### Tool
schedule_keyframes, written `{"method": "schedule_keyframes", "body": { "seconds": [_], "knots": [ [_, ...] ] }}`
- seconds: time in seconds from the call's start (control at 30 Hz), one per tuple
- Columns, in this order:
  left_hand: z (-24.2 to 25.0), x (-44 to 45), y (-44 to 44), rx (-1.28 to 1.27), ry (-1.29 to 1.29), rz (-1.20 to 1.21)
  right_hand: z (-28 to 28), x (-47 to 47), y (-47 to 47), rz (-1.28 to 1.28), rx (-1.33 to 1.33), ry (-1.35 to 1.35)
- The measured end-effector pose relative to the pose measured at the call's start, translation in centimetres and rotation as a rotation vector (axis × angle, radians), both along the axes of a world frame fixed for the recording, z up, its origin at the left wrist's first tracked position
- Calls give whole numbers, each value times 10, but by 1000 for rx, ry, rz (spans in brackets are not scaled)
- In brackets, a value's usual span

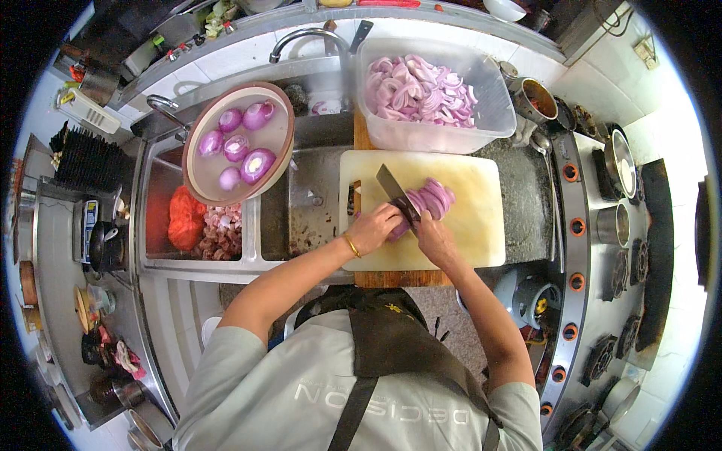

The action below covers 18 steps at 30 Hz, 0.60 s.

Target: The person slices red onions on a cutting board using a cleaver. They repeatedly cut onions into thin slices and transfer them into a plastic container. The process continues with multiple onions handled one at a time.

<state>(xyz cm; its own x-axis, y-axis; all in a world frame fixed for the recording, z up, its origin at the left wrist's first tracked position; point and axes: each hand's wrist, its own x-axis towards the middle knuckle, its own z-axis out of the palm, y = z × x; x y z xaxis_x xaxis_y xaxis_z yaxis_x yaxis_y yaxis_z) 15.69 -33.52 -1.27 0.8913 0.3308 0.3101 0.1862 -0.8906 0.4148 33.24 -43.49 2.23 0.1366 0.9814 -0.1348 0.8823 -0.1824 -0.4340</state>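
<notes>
On a white plastic cutting board (474, 225), my right hand (435, 239) grips a cleaver (395, 183), whose blade stands against a red onion. My left hand (375, 225), with a gold bracelet at the wrist, presses on the uncut part of the onion (399, 230), left of the blade. Cut onion slices (433, 198) lean together right of the blade. Behind the board, a clear plastic tub (440, 138) holds many sliced onions (417, 93). Several peeled red onions (258, 164) lie in water in a brown-rimmed basin (287, 135) at the left.
The basin rests over a steel double sink (251, 248). Its left bowl holds diced meat (220, 239) and a red bag (185, 217). A faucet (310, 32) rises behind. At the right are a ladle (542, 144), a stove front with knobs (576, 227) and pots (613, 224). A gas cylinder (522, 296) stands below.
</notes>
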Motion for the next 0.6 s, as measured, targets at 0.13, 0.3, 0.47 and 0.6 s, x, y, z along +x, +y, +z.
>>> {"method": "schedule_keyframes", "body": {
  "seconds": [0.13,0.3,0.47,0.6],
  "knots": [
    [-2,0,-3,-6,-78,36,22,10,-18,58,-59,-24],
    [-4,-3,-3,-30,-61,34,6,-14,-14,-20,-111,-48],
    [-7,-6,-1,-35,-87,41,0,-7,4,-76,-70,61],
    [-10,-6,-7,13,-138,74,23,1,-18,19,-137,-32]
  ]
}}
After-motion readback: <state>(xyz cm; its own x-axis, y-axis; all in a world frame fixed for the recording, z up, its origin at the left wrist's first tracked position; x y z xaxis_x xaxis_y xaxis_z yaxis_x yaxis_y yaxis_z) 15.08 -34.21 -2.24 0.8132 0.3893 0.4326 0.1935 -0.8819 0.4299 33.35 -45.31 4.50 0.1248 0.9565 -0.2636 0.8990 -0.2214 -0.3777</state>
